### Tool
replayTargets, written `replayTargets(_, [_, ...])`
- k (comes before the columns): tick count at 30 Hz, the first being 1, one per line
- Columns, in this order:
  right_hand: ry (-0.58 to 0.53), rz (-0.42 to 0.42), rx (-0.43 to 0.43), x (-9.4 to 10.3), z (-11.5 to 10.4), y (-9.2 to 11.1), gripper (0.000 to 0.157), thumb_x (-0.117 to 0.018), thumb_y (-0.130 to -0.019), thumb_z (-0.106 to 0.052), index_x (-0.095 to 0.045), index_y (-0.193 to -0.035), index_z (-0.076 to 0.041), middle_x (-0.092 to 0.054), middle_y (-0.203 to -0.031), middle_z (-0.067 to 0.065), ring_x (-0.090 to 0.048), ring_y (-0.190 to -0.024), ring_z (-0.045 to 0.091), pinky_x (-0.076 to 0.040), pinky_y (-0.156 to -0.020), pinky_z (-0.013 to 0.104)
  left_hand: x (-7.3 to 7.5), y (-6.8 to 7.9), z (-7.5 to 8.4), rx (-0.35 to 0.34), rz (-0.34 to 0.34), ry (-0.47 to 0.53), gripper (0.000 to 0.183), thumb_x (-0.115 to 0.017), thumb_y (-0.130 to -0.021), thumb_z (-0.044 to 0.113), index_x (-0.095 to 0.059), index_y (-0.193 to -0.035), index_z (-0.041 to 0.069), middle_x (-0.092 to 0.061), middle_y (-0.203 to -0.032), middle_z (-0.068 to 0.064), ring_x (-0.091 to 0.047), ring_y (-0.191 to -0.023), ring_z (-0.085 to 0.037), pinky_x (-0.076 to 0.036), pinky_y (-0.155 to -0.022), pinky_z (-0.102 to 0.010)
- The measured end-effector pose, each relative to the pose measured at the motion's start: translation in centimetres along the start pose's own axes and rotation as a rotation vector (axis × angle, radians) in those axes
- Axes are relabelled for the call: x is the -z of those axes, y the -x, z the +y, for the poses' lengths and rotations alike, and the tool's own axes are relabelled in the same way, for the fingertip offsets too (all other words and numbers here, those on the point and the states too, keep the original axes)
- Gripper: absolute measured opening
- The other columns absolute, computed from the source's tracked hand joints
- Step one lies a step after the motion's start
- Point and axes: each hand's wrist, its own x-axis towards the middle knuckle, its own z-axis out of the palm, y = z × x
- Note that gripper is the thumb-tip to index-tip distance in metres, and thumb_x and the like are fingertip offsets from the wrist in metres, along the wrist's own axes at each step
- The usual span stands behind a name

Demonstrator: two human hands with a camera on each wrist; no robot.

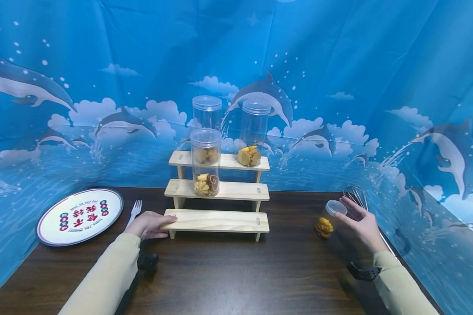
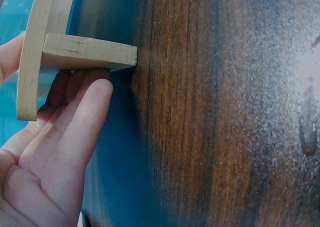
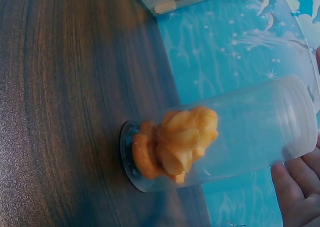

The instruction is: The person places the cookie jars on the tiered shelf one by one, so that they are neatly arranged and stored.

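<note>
My left hand [image 1: 151, 224] grips the left end of the lowest step of a three-step wooden display stand [image 1: 220, 220]. In the left wrist view, the thumb lies over the board while the other fingers reach beneath it, against the leg [image 2: 90, 52]. At the right, a clear lidded jar [image 1: 331, 216] with golden cookies [image 3: 180, 142] in its bottom stands on the dark table. My right hand [image 1: 360, 223] is spread around the jar's lid, fingertips right at its side in the right wrist view.
On the middle step stands a jar of mixed cookies [image 1: 206, 164]. Two more cookie jars, a left one [image 1: 207, 111] and a right one [image 1: 254, 131], are on the top step. A plate [image 1: 79, 217] and a fork [image 1: 134, 212] lie left; a whisk [image 1: 355, 192] lies right, behind my hand.
</note>
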Motion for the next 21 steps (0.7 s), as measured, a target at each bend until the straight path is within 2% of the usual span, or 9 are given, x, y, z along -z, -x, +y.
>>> replayTargets(6, [0.039, -0.008, -0.038, -0.25, 0.43, -0.05, 0.063, -0.064, -0.09, -0.032, -0.041, -0.142, -0.004, -0.044, -0.14, 0.026, -0.047, -0.098, -0.018, -0.045, -0.08, 0.002, -0.03, 0.11, 0.04, -0.002, 0.006, 0.021, 0.063, -0.068, -0.086, 0.024, -0.043, -0.123, -0.021, -0.058, -0.083, -0.011, -0.065, -0.069, -0.014, -0.061, -0.072, -0.03])
replayTargets(16, [0.069, 0.011, -0.08, -0.71, 0.89, -0.17, 0.064, -0.064, -0.09, -0.036, -0.042, -0.141, -0.003, -0.048, -0.136, 0.026, -0.047, -0.089, -0.019, -0.047, -0.074, 0.004, -0.07, 0.15, 0.21, 0.001, 0.004, 0.016, 0.062, -0.068, -0.086, 0.023, -0.043, -0.123, -0.021, -0.058, -0.083, -0.011, -0.065, -0.069, -0.015, -0.061, -0.073, -0.031])
replayTargets(21, [0.1, 0.016, -0.109, -0.75, 0.69, -0.19, 0.066, -0.062, -0.09, -0.04, -0.043, -0.141, -0.004, -0.05, -0.134, 0.026, -0.052, -0.093, -0.008, -0.047, -0.074, 0.005, -0.03, 0.03, 0.09, 0.001, 0.002, 0.014, 0.062, -0.068, -0.086, 0.023, -0.043, -0.122, -0.021, -0.058, -0.082, -0.011, -0.065, -0.069, -0.015, -0.061, -0.072, -0.03])
